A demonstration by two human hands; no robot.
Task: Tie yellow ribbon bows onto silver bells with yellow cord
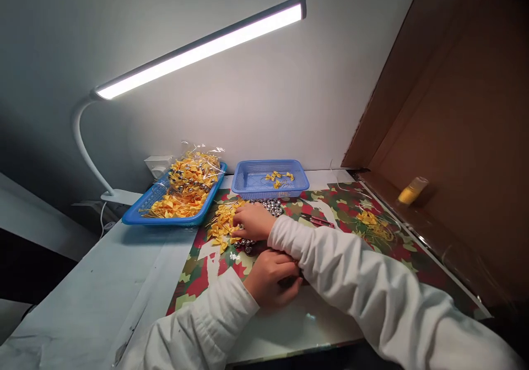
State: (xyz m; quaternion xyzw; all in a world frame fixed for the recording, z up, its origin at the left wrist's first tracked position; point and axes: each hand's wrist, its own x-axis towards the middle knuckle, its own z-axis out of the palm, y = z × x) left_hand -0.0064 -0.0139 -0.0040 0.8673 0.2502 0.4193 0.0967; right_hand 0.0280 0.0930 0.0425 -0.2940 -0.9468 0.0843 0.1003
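Note:
My right hand (254,221) reaches across to a pile of yellow ribbon bows (223,227), its fingers apart and touching the pile's right edge. Silver bells (273,207) lie just behind this hand, and more bells (247,245) sit in front of it. Nearer to me, my left hand (273,279) is closed, thumb and fingers curled together below my right forearm. Whatever it grips is hidden by the fingers and the right sleeve.
A blue tray (136,214) at the left holds bagged and loose yellow bows. Behind the bells stands a blue basket (270,188) with several bows. Red-handled snips (318,221), yellow cords (378,229) and a small yellow-filled bottle (412,191) are at right. A lamp (202,45) hangs above.

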